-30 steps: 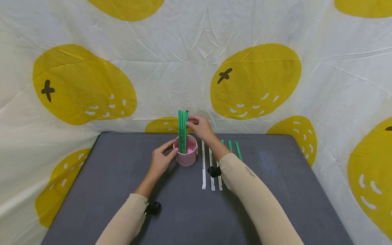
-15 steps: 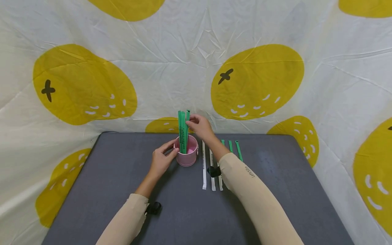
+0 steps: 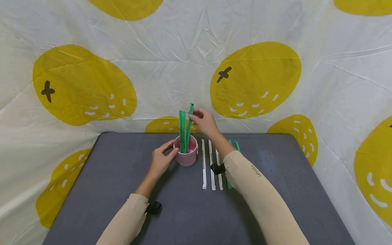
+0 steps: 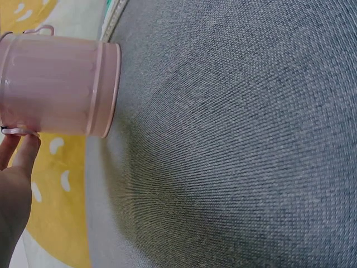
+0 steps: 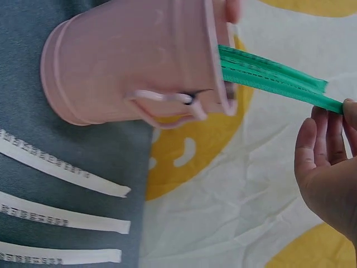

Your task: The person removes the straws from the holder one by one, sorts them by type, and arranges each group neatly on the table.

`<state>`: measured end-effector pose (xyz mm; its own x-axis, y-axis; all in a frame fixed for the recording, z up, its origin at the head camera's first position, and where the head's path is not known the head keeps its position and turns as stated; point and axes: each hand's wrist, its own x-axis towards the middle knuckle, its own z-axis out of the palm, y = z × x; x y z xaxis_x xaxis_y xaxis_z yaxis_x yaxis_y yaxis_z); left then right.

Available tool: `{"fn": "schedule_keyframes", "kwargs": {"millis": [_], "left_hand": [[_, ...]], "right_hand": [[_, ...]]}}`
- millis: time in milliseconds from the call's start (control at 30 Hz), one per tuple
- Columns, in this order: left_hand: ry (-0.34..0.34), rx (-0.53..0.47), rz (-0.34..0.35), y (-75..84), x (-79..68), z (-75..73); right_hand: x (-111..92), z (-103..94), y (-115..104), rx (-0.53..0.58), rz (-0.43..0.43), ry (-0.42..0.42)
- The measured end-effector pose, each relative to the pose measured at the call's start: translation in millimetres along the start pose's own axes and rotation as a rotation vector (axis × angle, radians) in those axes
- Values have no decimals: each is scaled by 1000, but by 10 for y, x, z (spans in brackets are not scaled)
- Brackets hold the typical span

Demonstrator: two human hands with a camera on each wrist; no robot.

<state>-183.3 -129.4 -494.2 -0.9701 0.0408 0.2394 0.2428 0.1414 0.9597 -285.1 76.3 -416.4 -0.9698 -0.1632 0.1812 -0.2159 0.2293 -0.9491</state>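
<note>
In the head view a small pink bucket (image 3: 186, 160) stands upright near the table's back edge. My left hand (image 3: 162, 157) holds its left side, the thumb at the front rim; the left wrist view shows fingertips (image 4: 28, 151) touching a handle lug near the rim. Several green paper-wrapped straws (image 3: 182, 131) stand inside the bucket. With thumb and fingers, my right hand (image 3: 206, 123) pinches one green straw (image 5: 312, 96) near its top end. This straw rises above the others and leans right, its lower end still within the bucket.
Three white paper-wrapped straws (image 3: 203, 170) lie side by side on the grey table (image 3: 122, 177), right of the bucket. Further right are green straws (image 3: 229, 183), partly covered by my right forearm. A fruit-print cloth (image 3: 171, 85) hangs behind the table.
My right hand has moved up and slightly right, drawing one green straw apart from the bunch and higher. My left hand and the bucket stay in place.
</note>
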Motion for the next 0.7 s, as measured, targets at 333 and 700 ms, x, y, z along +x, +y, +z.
{"fn": "schedule_keyframes", "kwargs": {"millis": [333, 700], "left_hand": [[9, 1, 10, 15, 3, 15], [14, 14, 7, 21, 17, 46]], "right_hand": [[2, -302, -276, 90, -53, 27], [-8, -652, -511, 134, -144, 67]]}}
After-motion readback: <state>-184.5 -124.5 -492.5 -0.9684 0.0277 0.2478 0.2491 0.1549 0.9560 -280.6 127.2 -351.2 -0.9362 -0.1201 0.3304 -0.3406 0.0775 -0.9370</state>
